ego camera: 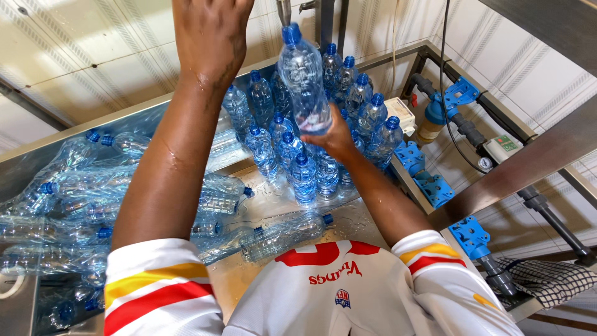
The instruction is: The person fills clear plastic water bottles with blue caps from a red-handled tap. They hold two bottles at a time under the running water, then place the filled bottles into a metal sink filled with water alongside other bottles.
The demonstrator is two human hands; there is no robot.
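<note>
Standing bottle (304,78) in right hand (334,138)

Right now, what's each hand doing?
Left hand: raised, fingers out of frame; cannot tell if open or closed.
Right hand: closed on an upright bottle.

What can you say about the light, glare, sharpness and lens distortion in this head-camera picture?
Head view: bright, even light; glare glints on the wet steel table and on the raised clear bottle held by the right hand; the left hand, close to the lens, looks oversized and is cut off at the top edge; the standing bottles are sharp; straight frame edges bow slightly, a sign of wide-angle distortion.
</note>
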